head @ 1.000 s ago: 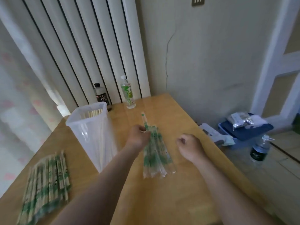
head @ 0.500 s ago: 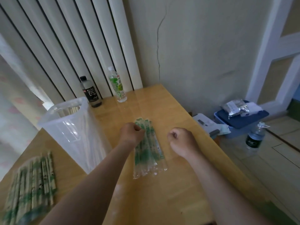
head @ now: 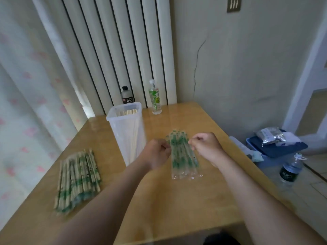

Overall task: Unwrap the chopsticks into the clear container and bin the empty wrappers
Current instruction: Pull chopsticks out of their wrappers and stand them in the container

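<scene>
Looks like someone's home imo, def not a shop or office. Plain wooden table [head: 177, 200] sits in a room corner w/ a tall white radiator [head: 123, 50] behind it. Sheer curtain w/ pink print [head: 26, 103] on the left, long crack [head: 198, 64] in the painted wall. Two drink bottles [head: 155, 98] at the table's back edge, blue storage box [head: 276, 149] + water bottle [head: 290, 170] on the floor.

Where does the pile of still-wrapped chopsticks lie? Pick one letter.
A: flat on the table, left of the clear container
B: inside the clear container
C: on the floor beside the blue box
A: the wrapped chopsticks lie flat on the table, left of the clear container, which holds only bare sticks.
</scene>
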The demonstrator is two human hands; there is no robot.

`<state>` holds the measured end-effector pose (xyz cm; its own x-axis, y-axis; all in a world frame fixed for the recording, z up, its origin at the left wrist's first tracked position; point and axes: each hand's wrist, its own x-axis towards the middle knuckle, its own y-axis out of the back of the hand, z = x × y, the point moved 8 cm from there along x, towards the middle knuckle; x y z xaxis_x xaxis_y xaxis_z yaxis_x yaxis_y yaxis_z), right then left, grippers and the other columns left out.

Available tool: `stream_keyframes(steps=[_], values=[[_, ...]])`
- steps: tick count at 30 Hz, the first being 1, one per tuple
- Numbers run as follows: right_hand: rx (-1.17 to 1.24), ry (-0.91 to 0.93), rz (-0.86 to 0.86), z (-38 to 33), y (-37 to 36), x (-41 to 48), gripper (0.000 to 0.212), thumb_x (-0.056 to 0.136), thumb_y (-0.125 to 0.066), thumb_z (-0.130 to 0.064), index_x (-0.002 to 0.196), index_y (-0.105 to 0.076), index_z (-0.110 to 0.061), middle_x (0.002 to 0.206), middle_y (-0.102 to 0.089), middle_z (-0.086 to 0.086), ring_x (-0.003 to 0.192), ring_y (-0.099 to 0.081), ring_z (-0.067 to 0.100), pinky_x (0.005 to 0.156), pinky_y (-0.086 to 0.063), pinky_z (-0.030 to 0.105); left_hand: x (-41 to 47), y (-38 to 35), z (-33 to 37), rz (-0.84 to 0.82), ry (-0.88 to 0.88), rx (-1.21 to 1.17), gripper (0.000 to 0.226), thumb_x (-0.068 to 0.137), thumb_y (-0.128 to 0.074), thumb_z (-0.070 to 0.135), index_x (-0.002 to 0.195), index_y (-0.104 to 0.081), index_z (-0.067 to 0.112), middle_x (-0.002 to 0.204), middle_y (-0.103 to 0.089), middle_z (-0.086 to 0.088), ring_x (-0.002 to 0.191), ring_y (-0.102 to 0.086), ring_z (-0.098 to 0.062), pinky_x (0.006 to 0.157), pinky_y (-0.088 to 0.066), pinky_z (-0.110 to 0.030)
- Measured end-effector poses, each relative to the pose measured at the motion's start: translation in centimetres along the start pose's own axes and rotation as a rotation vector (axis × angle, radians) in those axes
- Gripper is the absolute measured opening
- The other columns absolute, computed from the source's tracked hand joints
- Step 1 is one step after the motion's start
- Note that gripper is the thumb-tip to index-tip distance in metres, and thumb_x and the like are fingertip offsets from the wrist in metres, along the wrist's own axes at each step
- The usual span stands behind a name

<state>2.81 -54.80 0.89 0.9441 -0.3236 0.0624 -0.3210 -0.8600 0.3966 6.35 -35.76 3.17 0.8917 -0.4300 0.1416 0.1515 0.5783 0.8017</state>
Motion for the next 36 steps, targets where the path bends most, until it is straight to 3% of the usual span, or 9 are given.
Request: stream_keyframes(steps=[4, 11, 16, 19, 22, 26, 29, 31, 36], values=[[-0.008, 0.097, -0.175, -5.5, -4.8, -2.9, 0.018, 0.092, -0.063, -0.013, 0.079, -0.074, -0.007, 0.060, -0.065, 0.000, 0.046, -0.051, 0.013, 0.047, -0.039, 0.020, -3.4, 2.5, -1.9, 0.034, 0.008, 0.008, 0.015, 0.091, -0.058, 0.014, 0.088, -0.073, 0.012, 0.078, -0.069, 0.000, 0.082, -0.066, -0.019, 0.068, -0.043, -0.021], [-0.070, 0.154, -0.286, -9.7, -13.4, -6.8, 0.022, 0.090, -0.058, -0.010, 0.072, -0.071, -0.007, 0.059, -0.065, 0.003, 0.043, -0.050, 0.014, 0.048, -0.040, 0.022, -8.7, 8.1, -7.4, 0.137, 0.065, 0.023, 0.015, 0.090, -0.058, 0.013, 0.090, -0.072, 0.009, 0.085, -0.070, -0.006, 0.079, -0.062, -0.020, 0.067, -0.042, -0.025], [-0.216, 0.133, -0.412, -10.1, -21.4, -9.0, 0.020, 0.088, -0.053, -0.013, 0.081, -0.069, -0.003, 0.077, -0.072, 0.020, 0.051, -0.058, 0.019, 0.039, -0.034, 0.017, -13.0, 11.3, -15.0, 0.274, 0.188, 0.181, 0.019, 0.092, -0.058, 0.021, 0.104, -0.070, 0.013, 0.098, -0.068, -0.005, 0.093, -0.064, -0.027, 0.078, -0.050, -0.032], [-0.322, 0.110, -0.456, -9.7, -25.7, -9.6, 0.019, 0.094, -0.051, -0.021, 0.096, -0.070, -0.020, 0.085, -0.074, 0.010, 0.061, -0.069, 0.019, 0.046, -0.043, 0.022, -15.9, 12.3, -19.2, 0.376, 0.294, 0.302, 0.036, 0.091, -0.059, 0.036, 0.123, -0.064, 0.019, 0.118, -0.060, -0.005, 0.112, -0.057, -0.028, 0.094, -0.042, -0.037], [-0.366, 0.069, -0.466, -8.9, -28.8, -9.9, 0.020, 0.093, -0.058, -0.037, 0.105, -0.064, -0.023, 0.088, -0.070, 0.002, 0.073, -0.073, 0.028, 0.045, -0.045, 0.026, -18.1, 12.0, -22.3, 0.411, 0.386, 0.342, 0.053, 0.091, -0.052, 0.050, 0.138, -0.051, 0.026, 0.139, -0.051, -0.002, 0.129, -0.047, -0.026, 0.107, -0.033, -0.042], [-0.540, 0.113, -0.369, -7.8, -30.6, -9.7, 0.042, 0.079, -0.063, -0.069, 0.093, -0.061, -0.029, 0.091, -0.065, -0.013, 0.085, -0.065, 0.017, 0.067, -0.048, 0.031, -19.2, 11.0, -24.1, 0.434, 0.386, 0.290, 0.062, 0.088, -0.044, 0.057, 0.143, -0.046, 0.028, 0.147, -0.047, -0.001, 0.136, -0.043, -0.023, 0.109, -0.032, -0.043], [-0.620, 0.145, -0.275, -7.0, -30.9, -9.2, 0.033, 0.083, -0.062, -0.060, 0.082, -0.060, -0.027, 0.085, -0.066, -0.012, 0.085, -0.065, 0.018, 0.074, -0.053, 0.033, -18.8, 10.6, -24.4, 0.437, 0.357, 0.302, 0.066, 0.085, -0.038, 0.059, 0.142, -0.047, 0.027, 0.145, -0.048, -0.002, 0.135, -0.043, -0.023, 0.109, -0.033, -0.042], [-0.597, 0.137, -0.238, -6.6, -30.7, -9.0, 0.028, 0.085, -0.063, -0.052, 0.079, -0.059, -0.025, 0.082, -0.065, -0.011, 0.082, -0.064, 0.019, 0.067, -0.049, 0.032, -18.6, 10.4, -24.5, 0.436, 0.346, 0.318, 0.065, 0.086, -0.038, 0.060, 0.142, -0.047, 0.027, 0.145, -0.048, -0.002, 0.135, -0.043, -0.024, 0.108, -0.034, -0.042], [-0.274, 0.069, -0.193, -5.7, -29.7, -8.5, 0.013, 0.086, -0.065, -0.032, 0.080, -0.066, -0.022, 0.075, -0.068, -0.006, 0.073, -0.065, 0.018, 0.064, -0.050, 0.033, -18.9, 10.3, -24.9, 0.460, 0.329, 0.306, 0.063, 0.088, -0.037, 0.061, 0.139, -0.051, 0.026, 0.144, -0.048, -0.002, 0.136, -0.042, -0.024, 0.107, -0.035, -0.043]])
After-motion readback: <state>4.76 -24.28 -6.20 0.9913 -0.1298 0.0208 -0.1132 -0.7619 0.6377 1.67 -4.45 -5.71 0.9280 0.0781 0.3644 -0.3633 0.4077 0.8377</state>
